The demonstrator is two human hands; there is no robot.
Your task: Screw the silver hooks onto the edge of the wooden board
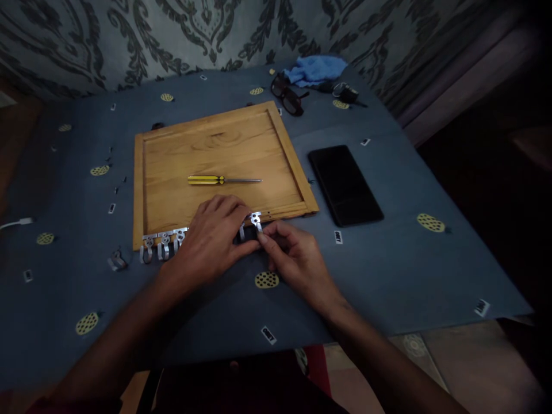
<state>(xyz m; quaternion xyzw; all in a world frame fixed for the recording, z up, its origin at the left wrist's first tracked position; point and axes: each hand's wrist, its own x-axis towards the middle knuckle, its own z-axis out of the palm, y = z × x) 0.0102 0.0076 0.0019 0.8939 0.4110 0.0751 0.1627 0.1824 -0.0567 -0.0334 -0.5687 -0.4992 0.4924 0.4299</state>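
Note:
A framed wooden panel lies on the table, with a row of silver metal clips along its front edge. At the right end of this row, my right hand pinches the curved end of another metal clip. My left hand arches over the front edge, closed, its index fingertip against the clip's left end and its thumb below. Whatever lies between those left fingers is hidden, as are the clips under the palm. A yellow-handled screwdriver rests on the panel, pointing right.
One loose clip lies left of the panel, near scattered small screws. A black phone is on the right. Sunglasses, a blue cloth and dark keys sit at the back. A white cable enters from the left.

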